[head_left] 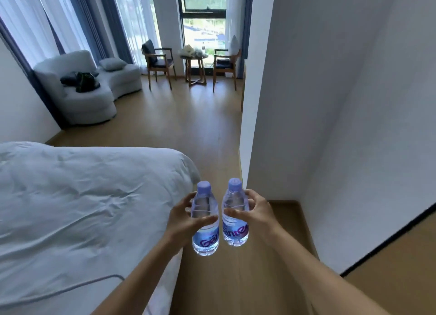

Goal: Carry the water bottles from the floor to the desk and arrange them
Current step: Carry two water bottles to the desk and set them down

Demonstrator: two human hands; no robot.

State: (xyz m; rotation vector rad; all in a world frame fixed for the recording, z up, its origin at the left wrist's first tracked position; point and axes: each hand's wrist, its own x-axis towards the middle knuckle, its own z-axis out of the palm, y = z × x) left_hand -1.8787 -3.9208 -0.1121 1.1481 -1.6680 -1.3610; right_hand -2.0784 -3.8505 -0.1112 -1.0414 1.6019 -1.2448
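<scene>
Each hand carries one bottle, upright, caps up and bases hanging free above the floor. The left hand is wrapped round the middle of the left bottle, thumb across its front; the right hand grips the right bottle the same way from the other side. The two bottles sit just beside each other, nearly touching at the shoulders, long axes vertical and roughly parallel. No table that is clearly the goal shows here; only a small round one stands far ahead by the window between two chairs, so the target likely lies out of view. The open way runs straight ahead along the wood floor, a corridor pinched between the bed corner on the left and the wall edge on the right, widening beyond.
</scene>
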